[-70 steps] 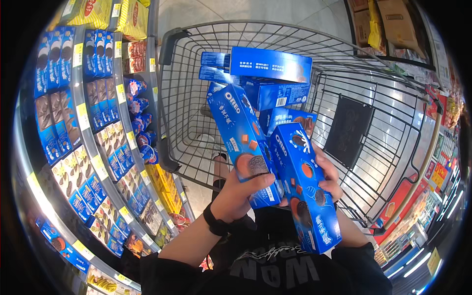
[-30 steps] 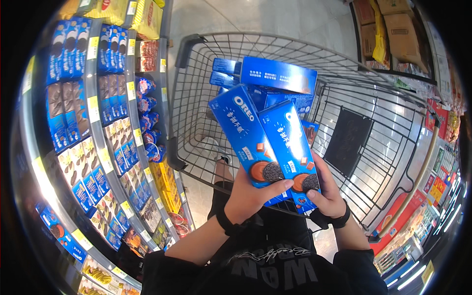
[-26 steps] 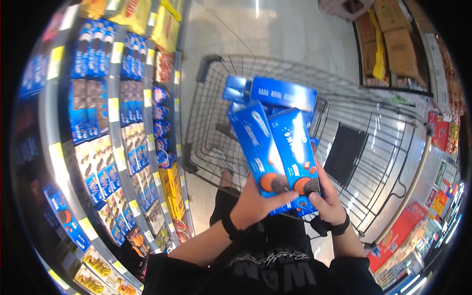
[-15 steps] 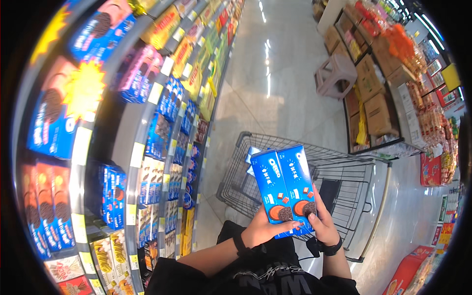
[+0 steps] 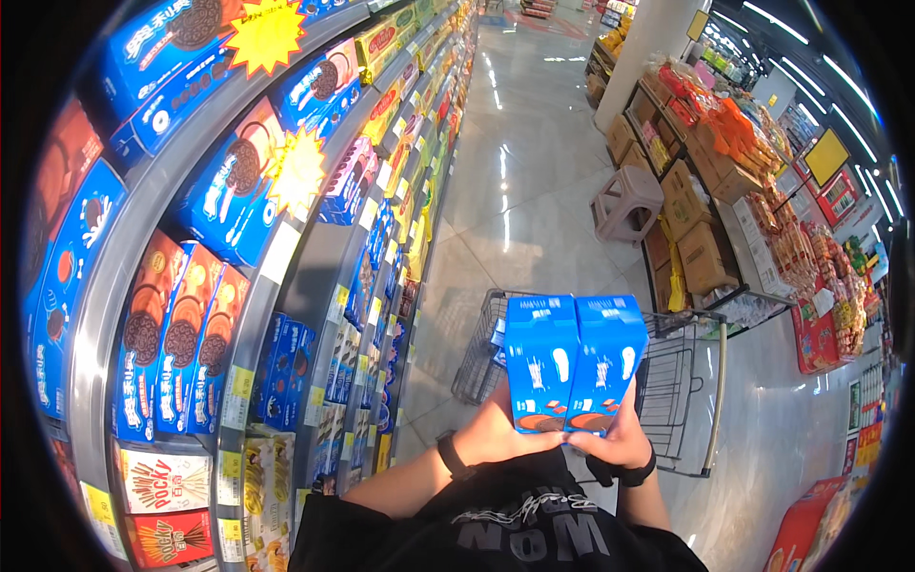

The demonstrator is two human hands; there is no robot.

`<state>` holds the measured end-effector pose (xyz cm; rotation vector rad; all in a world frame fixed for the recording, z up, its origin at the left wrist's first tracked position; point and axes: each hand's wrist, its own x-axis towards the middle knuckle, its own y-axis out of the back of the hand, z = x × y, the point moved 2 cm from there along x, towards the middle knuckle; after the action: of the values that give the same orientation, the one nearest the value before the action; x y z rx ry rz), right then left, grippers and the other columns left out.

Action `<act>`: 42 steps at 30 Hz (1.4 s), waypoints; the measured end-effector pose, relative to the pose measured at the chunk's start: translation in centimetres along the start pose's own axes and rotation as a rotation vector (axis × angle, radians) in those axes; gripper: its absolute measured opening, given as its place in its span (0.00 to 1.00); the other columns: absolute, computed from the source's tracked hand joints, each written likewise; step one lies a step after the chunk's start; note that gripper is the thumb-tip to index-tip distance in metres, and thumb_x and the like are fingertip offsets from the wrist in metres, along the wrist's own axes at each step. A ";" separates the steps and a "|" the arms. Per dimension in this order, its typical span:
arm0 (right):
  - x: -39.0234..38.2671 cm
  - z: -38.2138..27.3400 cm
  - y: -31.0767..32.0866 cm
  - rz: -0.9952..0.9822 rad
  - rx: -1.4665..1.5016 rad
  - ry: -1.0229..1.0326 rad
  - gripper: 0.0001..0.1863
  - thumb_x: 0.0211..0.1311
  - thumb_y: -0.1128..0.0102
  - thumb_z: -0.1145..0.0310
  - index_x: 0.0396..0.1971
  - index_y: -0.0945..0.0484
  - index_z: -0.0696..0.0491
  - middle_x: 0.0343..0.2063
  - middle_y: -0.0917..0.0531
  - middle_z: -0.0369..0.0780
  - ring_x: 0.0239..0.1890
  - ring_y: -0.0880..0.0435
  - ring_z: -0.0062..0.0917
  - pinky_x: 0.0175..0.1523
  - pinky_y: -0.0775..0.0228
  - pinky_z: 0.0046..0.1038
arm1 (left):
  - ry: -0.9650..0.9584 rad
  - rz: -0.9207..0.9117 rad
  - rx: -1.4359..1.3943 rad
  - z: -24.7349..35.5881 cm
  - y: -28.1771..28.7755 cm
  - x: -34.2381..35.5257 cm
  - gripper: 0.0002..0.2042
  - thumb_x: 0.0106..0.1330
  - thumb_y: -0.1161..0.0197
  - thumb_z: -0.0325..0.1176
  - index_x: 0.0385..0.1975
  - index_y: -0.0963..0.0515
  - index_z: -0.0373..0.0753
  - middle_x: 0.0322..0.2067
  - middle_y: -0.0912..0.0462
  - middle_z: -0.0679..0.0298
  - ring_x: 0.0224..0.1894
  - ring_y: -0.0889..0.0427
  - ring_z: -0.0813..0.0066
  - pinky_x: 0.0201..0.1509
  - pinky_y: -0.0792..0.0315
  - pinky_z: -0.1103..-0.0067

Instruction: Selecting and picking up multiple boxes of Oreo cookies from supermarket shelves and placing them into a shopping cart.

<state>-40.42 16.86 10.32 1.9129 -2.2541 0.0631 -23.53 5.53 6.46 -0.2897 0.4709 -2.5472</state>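
Side by side in front of my chest are two blue cookie boxes, a left box (image 5: 539, 367) and a right box (image 5: 604, 362), touching along their long sides. Cookie pictures show near their lower ends, and their far end faces are visible. My left hand (image 5: 498, 431) is closed round the lower left of the pair, a black band on its wrist. Around the lower right edge wraps my right hand (image 5: 621, 437), its thumb across the near end; that wrist also wears something black. Both hands' fingers are mostly hidden. Beyond the boxes stands a wire shopping cart (image 5: 667, 405), partly covered by them.
Shelves of packaged cookies line my left, including red-and-blue cookie boxes (image 5: 181, 334) and a shelf edge (image 5: 250, 315) with price tags. A pale plastic stool (image 5: 627, 202) stands beside stacked cartons (image 5: 688, 214) on the right. A tiled aisle (image 5: 515, 229) runs ahead.
The boxes have tilted so that their far ends now show, and their fronts look foreshortened. My view has shifted, bringing the left shelves closer and more of the aisle into sight. Both hands keep their hold.
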 end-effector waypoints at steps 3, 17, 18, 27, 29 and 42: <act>1.7 -2.3 -1.4 -0.014 -0.201 0.071 0.56 0.46 0.17 0.71 0.72 0.47 0.59 0.65 0.29 0.47 0.65 0.27 0.33 0.70 0.36 0.39 | -0.139 -0.043 0.523 1.2 2.3 -1.1 0.35 0.56 0.23 0.30 0.62 0.35 0.41 0.52 0.18 0.56 0.54 0.16 0.66 0.56 0.22 0.70; 6.0 -7.2 -6.3 -0.089 0.187 0.409 0.38 0.40 0.15 0.69 0.53 0.25 0.59 0.49 0.16 0.48 0.54 0.16 0.39 0.60 0.24 0.39 | -0.429 -0.153 0.256 4.9 6.1 -1.5 0.30 0.60 0.23 0.33 0.58 0.32 0.36 0.53 0.19 0.53 0.55 0.18 0.60 0.61 0.24 0.68; 6.1 -7.2 -6.2 -0.107 0.176 0.429 0.37 0.40 0.15 0.69 0.53 0.25 0.59 0.49 0.17 0.48 0.54 0.16 0.41 0.60 0.24 0.41 | -0.393 -0.149 0.262 4.8 6.3 -1.2 0.29 0.59 0.23 0.33 0.58 0.31 0.37 0.53 0.19 0.53 0.55 0.18 0.61 0.61 0.25 0.69; 6.4 -8.1 -6.2 -0.058 0.206 0.503 0.34 0.43 0.18 0.70 0.52 0.24 0.60 0.47 0.17 0.51 0.53 0.15 0.44 0.59 0.23 0.43 | -0.303 -0.134 0.285 5.1 6.3 -0.1 0.24 0.60 0.24 0.36 0.52 0.27 0.38 0.52 0.17 0.54 0.55 0.17 0.60 0.58 0.24 0.69; 6.4 -8.0 -6.3 -0.046 0.217 0.509 0.34 0.43 0.18 0.70 0.52 0.24 0.60 0.47 0.17 0.51 0.53 0.15 0.44 0.59 0.23 0.43 | -0.258 -0.149 0.320 4.9 6.8 -0.1 0.24 0.60 0.25 0.36 0.53 0.28 0.38 0.52 0.17 0.53 0.55 0.17 0.59 0.59 0.24 0.69; 7.2 -7.8 -7.1 -0.039 0.206 0.534 0.30 0.46 0.20 0.70 0.49 0.23 0.61 0.46 0.16 0.52 0.52 0.15 0.45 0.58 0.23 0.44 | -0.237 -0.177 0.337 5.3 7.5 0.0 0.24 0.61 0.25 0.37 0.52 0.29 0.37 0.53 0.17 0.51 0.56 0.17 0.55 0.60 0.24 0.68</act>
<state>-33.71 9.84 18.57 1.7567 -1.9027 0.7330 -18.52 -1.89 8.41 -0.5169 -0.0779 -2.6603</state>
